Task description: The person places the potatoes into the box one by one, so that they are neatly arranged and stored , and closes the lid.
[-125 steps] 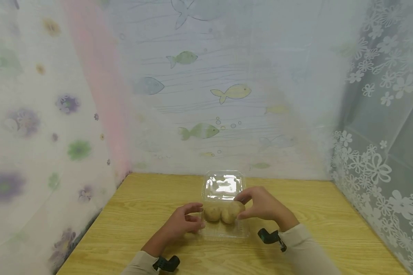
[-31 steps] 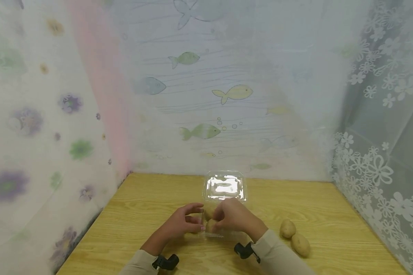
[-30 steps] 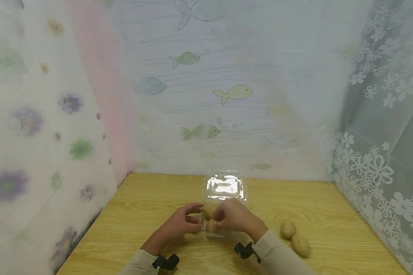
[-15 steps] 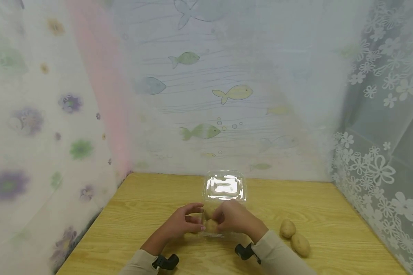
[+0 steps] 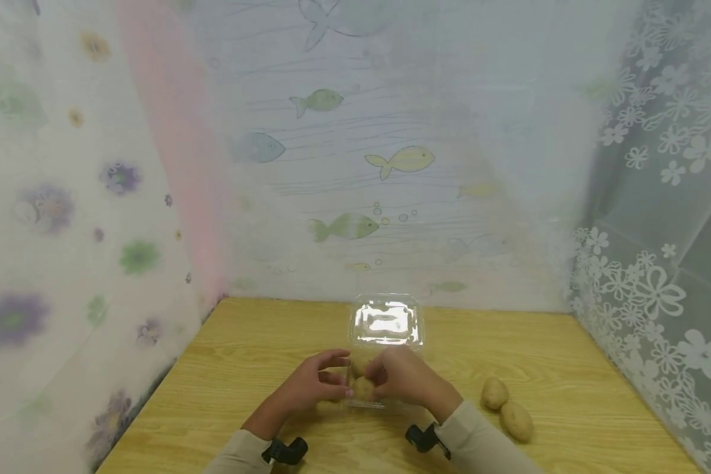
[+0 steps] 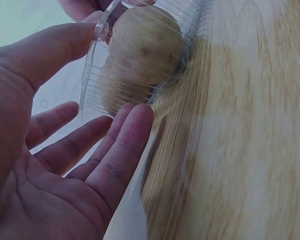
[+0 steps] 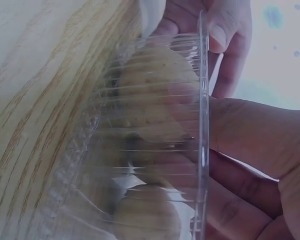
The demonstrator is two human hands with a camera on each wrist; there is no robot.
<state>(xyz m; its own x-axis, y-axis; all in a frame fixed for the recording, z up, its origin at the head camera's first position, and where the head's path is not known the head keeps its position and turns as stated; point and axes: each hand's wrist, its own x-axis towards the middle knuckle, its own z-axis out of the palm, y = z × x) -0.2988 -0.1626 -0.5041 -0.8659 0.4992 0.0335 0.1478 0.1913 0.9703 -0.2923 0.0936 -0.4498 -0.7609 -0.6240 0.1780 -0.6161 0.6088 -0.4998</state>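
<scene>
A clear plastic clamshell box (image 5: 385, 407) rests on the table with its lid (image 5: 388, 322) folded back. Two tan potatoes show inside: one farther back (image 5: 361, 363), the other nearer the front (image 5: 364, 390). My right hand (image 5: 405, 378) reaches over the box's right side, and its thumb and fingers grip the nearer potato; the right wrist view shows them through the ribbed wall. My left hand (image 5: 316, 385) is at the left side, thumb touching the rim (image 6: 92, 60) and fingers (image 6: 125, 145) loosely extended beside the wall. The right hand partly hides the box's inside.
Two more potatoes lie on the wooden table (image 5: 261, 336) right of the box, one behind (image 5: 494, 393) and one in front (image 5: 517, 422). Patterned sheets (image 5: 391, 131) enclose the table at the back and both sides.
Since the oldest frame, two potatoes have come to lie on the table at the right, and my right hand has shifted left inside the box. Over the last second hardly anything moved.
</scene>
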